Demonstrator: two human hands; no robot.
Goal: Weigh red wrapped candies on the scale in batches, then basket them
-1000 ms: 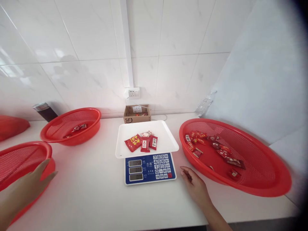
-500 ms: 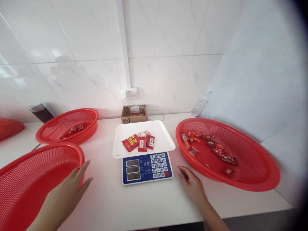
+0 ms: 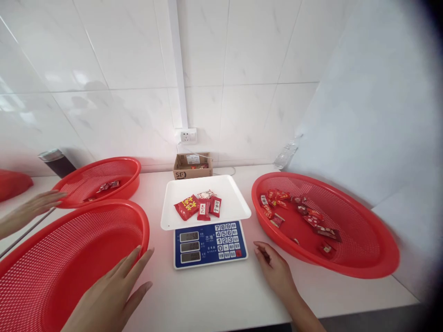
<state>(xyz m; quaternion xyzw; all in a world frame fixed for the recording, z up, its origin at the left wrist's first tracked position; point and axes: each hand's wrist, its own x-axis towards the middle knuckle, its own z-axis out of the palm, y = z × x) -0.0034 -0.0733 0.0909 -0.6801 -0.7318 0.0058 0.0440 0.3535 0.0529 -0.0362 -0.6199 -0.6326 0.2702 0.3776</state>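
My left hand (image 3: 110, 290) is open, its outstretched fingers touching the right rim of the near red basket (image 3: 146, 230). My right hand (image 3: 275, 267) rests on the table with its fingers curled in; what they hold, if anything, is hidden. It lies just right of the blue keypad scale (image 3: 211, 244). On the scale's white tray (image 3: 173, 203) are several wrapped snacks: a larger red packet (image 3: 187, 207), two small dark-red packets (image 3: 203, 210) and a white-and-red one (image 3: 206, 194). The scale's displays are lit with digits.
At the right, a red basket (image 3: 377, 249) holds several wrapped snacks. Another person's hand (image 3: 34, 207) touches the far-left red basket (image 3: 134, 182), which has a few snacks inside. A small cardboard box (image 3: 193, 173) stands behind the scale. A dark bottle (image 3: 58, 162) is at the back left.
The near-left basket has shifted right towards the scale, with my left hand at its rim. Another person's hand has come in from the left. My right hand has hardly moved.
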